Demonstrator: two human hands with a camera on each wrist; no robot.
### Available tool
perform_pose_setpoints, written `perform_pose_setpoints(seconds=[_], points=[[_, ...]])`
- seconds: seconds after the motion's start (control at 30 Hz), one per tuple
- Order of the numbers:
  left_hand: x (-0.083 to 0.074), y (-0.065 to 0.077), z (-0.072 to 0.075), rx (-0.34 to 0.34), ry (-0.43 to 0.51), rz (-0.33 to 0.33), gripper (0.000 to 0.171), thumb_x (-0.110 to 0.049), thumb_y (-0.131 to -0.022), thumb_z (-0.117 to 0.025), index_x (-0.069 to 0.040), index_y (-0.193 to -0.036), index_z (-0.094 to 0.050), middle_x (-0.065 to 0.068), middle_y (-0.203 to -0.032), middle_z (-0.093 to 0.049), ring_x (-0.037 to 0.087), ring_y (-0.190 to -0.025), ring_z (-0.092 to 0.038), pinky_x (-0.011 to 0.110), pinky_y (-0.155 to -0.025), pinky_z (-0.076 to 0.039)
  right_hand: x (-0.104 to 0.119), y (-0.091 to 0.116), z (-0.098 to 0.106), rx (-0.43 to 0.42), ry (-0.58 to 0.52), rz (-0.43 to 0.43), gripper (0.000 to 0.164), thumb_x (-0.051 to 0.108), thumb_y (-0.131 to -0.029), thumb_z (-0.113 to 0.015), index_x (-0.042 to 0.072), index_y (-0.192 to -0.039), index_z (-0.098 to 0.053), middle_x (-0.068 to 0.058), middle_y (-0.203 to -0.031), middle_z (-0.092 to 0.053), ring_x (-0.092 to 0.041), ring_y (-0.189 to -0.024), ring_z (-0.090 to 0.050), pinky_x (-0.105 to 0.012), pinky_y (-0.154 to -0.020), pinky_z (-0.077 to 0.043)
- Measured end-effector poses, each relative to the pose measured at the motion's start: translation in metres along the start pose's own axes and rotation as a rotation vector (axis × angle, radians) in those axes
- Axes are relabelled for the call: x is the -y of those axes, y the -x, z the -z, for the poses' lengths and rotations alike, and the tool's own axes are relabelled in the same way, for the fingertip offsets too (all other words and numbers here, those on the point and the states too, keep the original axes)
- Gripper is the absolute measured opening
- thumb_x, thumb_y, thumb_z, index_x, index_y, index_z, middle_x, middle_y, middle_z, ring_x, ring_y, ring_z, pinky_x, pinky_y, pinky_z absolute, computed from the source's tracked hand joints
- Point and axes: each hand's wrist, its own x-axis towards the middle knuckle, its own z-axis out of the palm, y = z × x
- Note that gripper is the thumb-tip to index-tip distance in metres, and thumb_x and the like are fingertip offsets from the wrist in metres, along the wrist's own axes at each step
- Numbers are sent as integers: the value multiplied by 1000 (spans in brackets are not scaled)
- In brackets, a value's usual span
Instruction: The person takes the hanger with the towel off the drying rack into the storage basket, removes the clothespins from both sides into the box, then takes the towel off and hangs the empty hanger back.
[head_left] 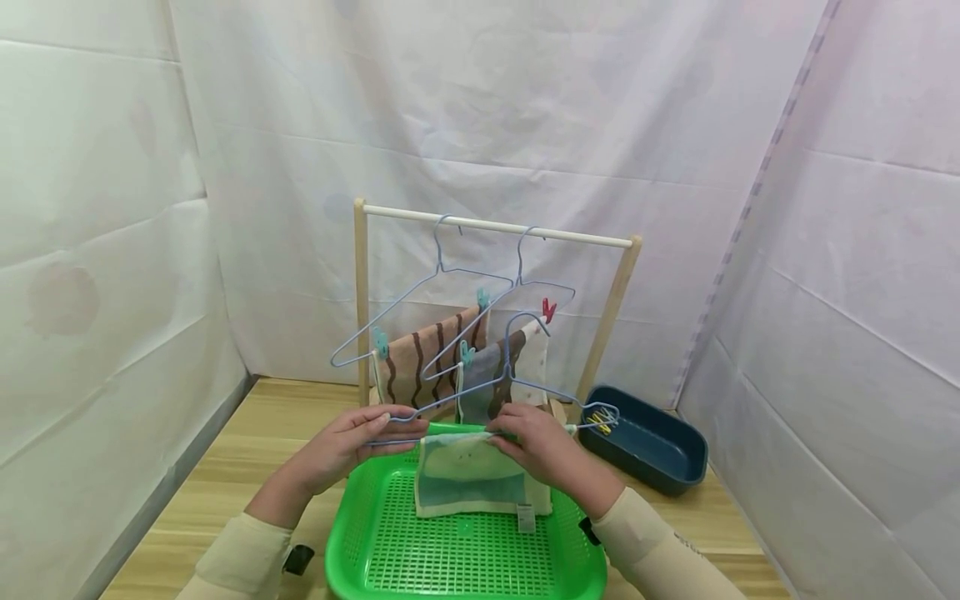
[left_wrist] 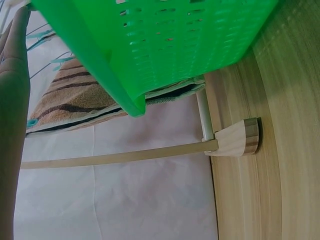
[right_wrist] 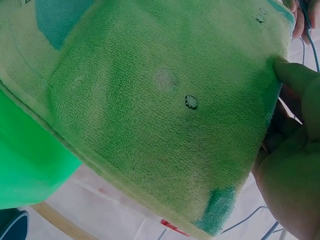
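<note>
A blue wire clothes hanger (head_left: 457, 393) is held over the green basket, its hook pointing up. My left hand (head_left: 356, 442) holds the hanger's left end between thumb and fingers; in the left wrist view only a dark strip of this hand (left_wrist: 12, 110) shows. A small green and cream towel (head_left: 472, 477) hangs folded over the hanger's bottom bar. My right hand (head_left: 536, 442) pinches the towel's top edge at the bar. In the right wrist view its thumb presses on the towel (right_wrist: 165, 120) near the fold.
Under the hands stands a green plastic basket (head_left: 337, 533). Behind it, a rack (head_left: 495, 225) carries two hangers with a striped towel (head_left: 420, 358) and a grey-white towel (head_left: 480, 383) clipped on. A dark blue bin (head_left: 693, 458) with yellow clothespins (head_left: 600, 421) stands at right.
</note>
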Motion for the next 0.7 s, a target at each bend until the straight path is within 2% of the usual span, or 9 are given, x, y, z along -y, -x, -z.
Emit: perform_pose_setpoints(seconds=[0.27, 0.47, 0.7], points=[[0, 1, 0, -12, -2, 3, 45, -11, -124, -28, 16, -157, -43, 34, -159, -53, 28, -145, -61, 47, -119, -52, 0, -1, 1, -11, -18, -6, 9, 18, -104, -81, 15, -112, -82, 4, -105, -72, -13, -96, -68, -32, -79, -63], [1, 1, 0, 8, 14, -27, 46, -9, -123, -26, 20, -156, -39, 35, -158, -53, 29, -145, -61, 45, -119, -53, 0, -2, 1, -33, -36, 0, 6, 18, -104, -81, 16, -110, -83, 5, -103, -71, -11, -94, -68, -30, -76, -62], [2, 1, 2, 20, 22, -44, 45, -8, -123, -26, 17, -157, -42, 37, -158, -52, 31, -145, -61, 44, -120, -52, 0, -3, 1, -63, -37, 23, 5, 16, -103, -82, 15, -109, -83, 5, -103, -71, -11, -92, -67, -28, -75, -61]])
